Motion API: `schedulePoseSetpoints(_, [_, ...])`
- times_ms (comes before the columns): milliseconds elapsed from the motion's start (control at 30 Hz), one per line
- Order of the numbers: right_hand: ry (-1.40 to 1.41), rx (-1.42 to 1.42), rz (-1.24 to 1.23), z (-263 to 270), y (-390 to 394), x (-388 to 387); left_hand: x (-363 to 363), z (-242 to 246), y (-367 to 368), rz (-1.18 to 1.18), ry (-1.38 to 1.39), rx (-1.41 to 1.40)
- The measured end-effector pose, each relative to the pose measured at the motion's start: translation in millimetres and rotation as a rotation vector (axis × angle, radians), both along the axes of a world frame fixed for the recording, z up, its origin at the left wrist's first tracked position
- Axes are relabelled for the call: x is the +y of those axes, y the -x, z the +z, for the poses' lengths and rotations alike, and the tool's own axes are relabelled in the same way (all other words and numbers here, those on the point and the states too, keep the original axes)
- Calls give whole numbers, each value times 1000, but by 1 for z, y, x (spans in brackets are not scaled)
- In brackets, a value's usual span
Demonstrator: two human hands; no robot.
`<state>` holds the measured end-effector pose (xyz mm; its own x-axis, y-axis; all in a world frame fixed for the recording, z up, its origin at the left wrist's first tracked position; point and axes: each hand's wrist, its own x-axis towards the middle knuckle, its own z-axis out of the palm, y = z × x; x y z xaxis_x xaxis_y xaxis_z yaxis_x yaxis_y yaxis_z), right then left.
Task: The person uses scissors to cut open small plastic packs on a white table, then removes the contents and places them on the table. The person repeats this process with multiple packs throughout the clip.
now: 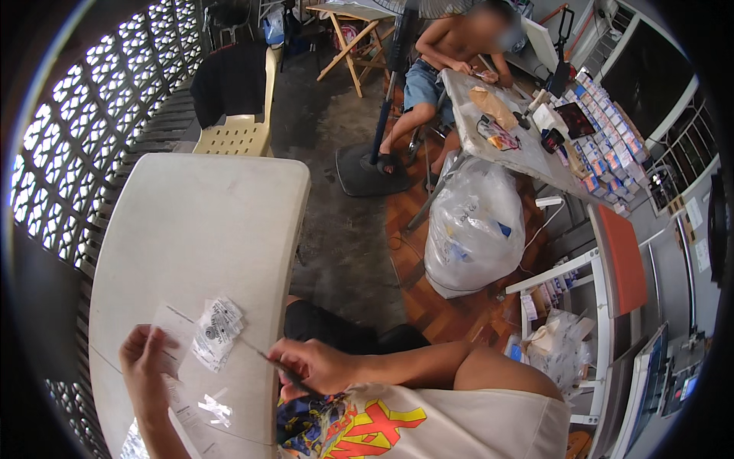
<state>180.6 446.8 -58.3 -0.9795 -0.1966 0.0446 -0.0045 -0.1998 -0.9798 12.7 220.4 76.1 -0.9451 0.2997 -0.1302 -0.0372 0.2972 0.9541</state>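
Over the near left part of the white table (212,229), my left hand (143,356) grips the edge of a thin white printed sheet (175,338). A pile of small white printed packets (217,333) lies just right of that sheet. My right hand (315,367), at the table's right edge, is closed around a dark, slender tool (292,376) whose thin tip points at the packets; its exact kind is unclear. Small white strips (216,409) lie below the packets. More printed paper (186,416) lies beside my left forearm, with a silvery sheet (133,440) at the lower left.
A yellow plastic chair (235,135) with a dark cloth stands beyond the table. Another person (459,46) sits at a second table (459,109) bearing many small boxes (608,137). A large filled plastic bag (473,229) and a black stand base (367,172) are on the floor.
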Motion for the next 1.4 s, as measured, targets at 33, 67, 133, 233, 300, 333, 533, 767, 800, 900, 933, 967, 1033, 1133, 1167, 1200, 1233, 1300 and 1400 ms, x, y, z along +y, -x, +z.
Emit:
schedulePoseSetpoints(33, [37,8,37,3,0,-9,-7,0,-3,49,-9,-8])
schedulePoseSetpoints(67, [1,27,5,4,-1,-6,-6,-1,1,45,55,-14])
schedulePoseSetpoints(133, [-3,51,31,6,3,-12,0,-1,7,41,-8,-7])
schedulePoseSetpoints(233, [45,-36,122,16,8,-15,5,21,2,-10,-25,-84])
schedulePoseSetpoints(300, [66,-70,167,29,9,-16,-1,22,-7,-48,-144,-136])
schedulePoseSetpoints(333, [53,-65,185,31,10,-15,-3,16,-8,-48,-133,-124])
schedulePoseSetpoints(533, [10,-70,204,31,18,-23,-7,5,-12,-31,-87,-164])
schedulePoseSetpoints(767, [12,-50,149,24,18,-35,-2,5,-19,-19,-103,-317])
schedulePoseSetpoints(800, [29,-77,146,26,18,-34,-2,6,-19,-21,-119,-357])
schedulePoseSetpoints(900, [73,-134,146,29,19,-33,-4,9,-21,-54,-224,-477])
schedulePoseSetpoints(933, [83,-137,151,29,20,-32,-7,10,-22,-85,-294,-516])
schedulePoseSetpoints(967, [93,-139,156,29,20,-31,-9,10,-22,-115,-365,-554])
schedulePoseSetpoints(1033, [104,-182,157,28,19,-29,-8,8,-24,-120,-247,-491])
schedulePoseSetpoints(1133, [48,-124,175,25,19,-25,-9,9,-21,-108,-113,-477])
schedulePoseSetpoints(1167, [17,-84,184,25,20,-25,-10,10,-19,-102,-76,-487])
schedulePoseSetpoints(1200, [14,-85,190,24,19,-25,-10,8,-17,-103,-66,-488])
schedulePoseSetpoints(1233, [11,-87,196,24,19,-25,-10,7,-16,-104,-56,-489])
schedulePoseSetpoints(1300, [1,-128,198,25,19,-25,-9,5,-16,-108,-44,-488])
schedulePoseSetpoints(1400, [-16,-200,186,28,20,-26,-6,4,-16,-115,-22,-480])
